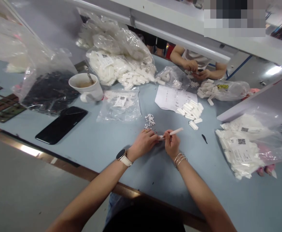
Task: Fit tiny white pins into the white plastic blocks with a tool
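My left hand (147, 140) is closed on a small white plastic piece (160, 138) near the table's middle. My right hand (172, 143) grips a slim white pen-like tool (176, 131); its tip meets the white piece between my hands. A scatter of tiny white parts (150, 120) lies just beyond my left fingers. Farther off to the right is a pile of white plastic blocks (191, 110), partly on a sheet of paper (166, 98). The fingers hide most of the held piece.
A cup with a spoon (89, 87) and a black phone (61, 125) sit left. Large bags of white parts (124, 61) stand behind, another bag (243, 148) right. A small black object (204, 139) lies right of my hand. A co-worker's hands (197, 71) work opposite, under a shelf.
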Demonstrator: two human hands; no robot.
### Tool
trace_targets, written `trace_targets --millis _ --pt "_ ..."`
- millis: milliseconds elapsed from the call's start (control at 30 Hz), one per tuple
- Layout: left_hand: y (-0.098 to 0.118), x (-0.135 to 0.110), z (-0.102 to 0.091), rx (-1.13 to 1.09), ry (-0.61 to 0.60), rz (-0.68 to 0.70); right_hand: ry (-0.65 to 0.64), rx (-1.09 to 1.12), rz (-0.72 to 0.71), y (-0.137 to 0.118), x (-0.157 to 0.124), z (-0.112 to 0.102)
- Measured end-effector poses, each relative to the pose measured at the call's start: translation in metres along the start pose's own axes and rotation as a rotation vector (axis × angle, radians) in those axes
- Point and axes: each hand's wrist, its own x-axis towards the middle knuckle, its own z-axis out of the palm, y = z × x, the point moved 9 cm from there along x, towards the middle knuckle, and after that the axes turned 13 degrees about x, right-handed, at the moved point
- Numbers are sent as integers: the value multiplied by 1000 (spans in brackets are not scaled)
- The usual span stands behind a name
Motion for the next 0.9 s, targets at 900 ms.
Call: trace_targets --millis 900 --pt "-1 0 2 -30 -7 -6 60 20 64 7 -3 -6"
